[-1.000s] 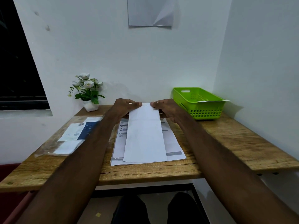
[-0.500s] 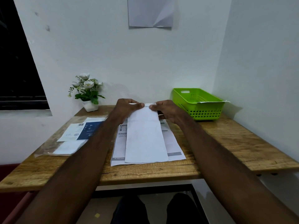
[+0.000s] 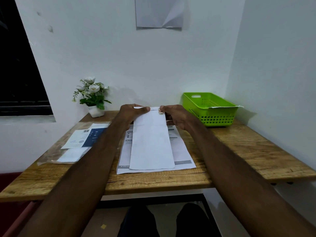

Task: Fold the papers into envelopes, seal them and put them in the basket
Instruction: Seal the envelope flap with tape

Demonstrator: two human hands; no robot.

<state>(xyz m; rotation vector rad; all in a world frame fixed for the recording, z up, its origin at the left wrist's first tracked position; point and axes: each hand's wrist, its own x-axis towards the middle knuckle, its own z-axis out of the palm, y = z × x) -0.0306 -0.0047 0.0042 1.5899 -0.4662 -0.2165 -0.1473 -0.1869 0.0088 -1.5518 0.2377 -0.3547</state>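
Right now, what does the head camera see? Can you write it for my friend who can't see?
Two hands, left hand and right hand, pinch the far end of a long folded paper lying on printed sheets on a wooden table. A green basket sits right, a flower pot left.

White flower pot (image 3: 94, 100) at wooden table's (image 3: 248, 151) far-left edge, sheet (image 3: 159, 12) on wall.

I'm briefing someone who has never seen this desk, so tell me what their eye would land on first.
First, the two hands, left hand and right hand, pinching the far end of a long folded white paper that lies on printed sheets at the middle of the wooden table. Next, the bright green basket at the far right corner, a paper edge overhanging its rim. A small pot of white flowers stands far left by the wall.
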